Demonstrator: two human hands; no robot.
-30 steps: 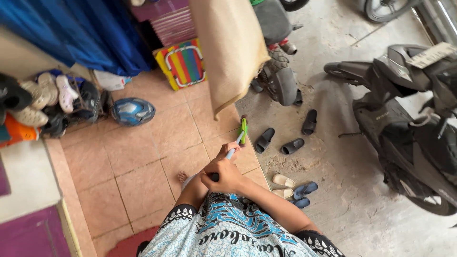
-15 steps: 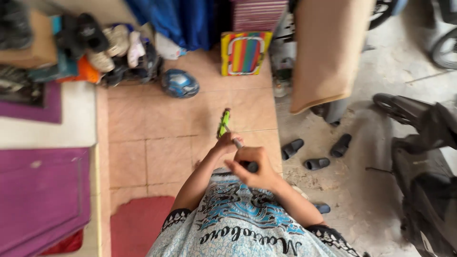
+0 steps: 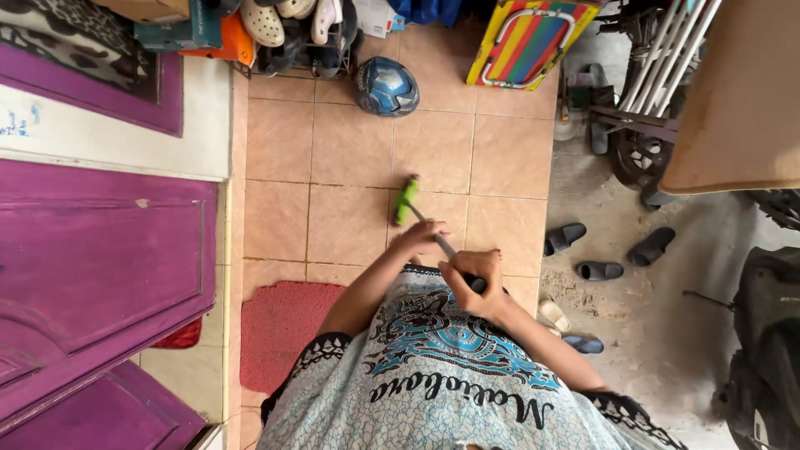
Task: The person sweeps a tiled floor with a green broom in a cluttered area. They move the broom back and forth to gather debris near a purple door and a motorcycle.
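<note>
Looking down from my head, I have both hands wrapped around the handle of a broom (image 3: 433, 232). My left hand (image 3: 423, 239) grips the shaft lower down, fingers curled narrow around it. My right hand (image 3: 472, 282) is closed on the dark upper end of the handle, just behind and to the right of the left hand, close to my patterned shirt (image 3: 433, 367).

The broom's green head (image 3: 406, 201) sits on the tiled floor (image 3: 342, 225), ahead of my left fingers and a little to their left, with the handle slanting back from it through both fists.

Farther ahead of my fingers, well apart, a blue helmet (image 3: 385, 86) lies on the tiles, and to its right a striped folding chair (image 3: 527, 42) leans. Left of my left hand, beside my arm, a red doormat (image 3: 283, 329) lies before a purple door (image 3: 100, 275). Right of my right hand, beyond the tile edge, dark slippers (image 3: 600, 270) lie scattered on the concrete ground (image 3: 658, 333), with a motorbike (image 3: 767, 333) at the far right.
</note>
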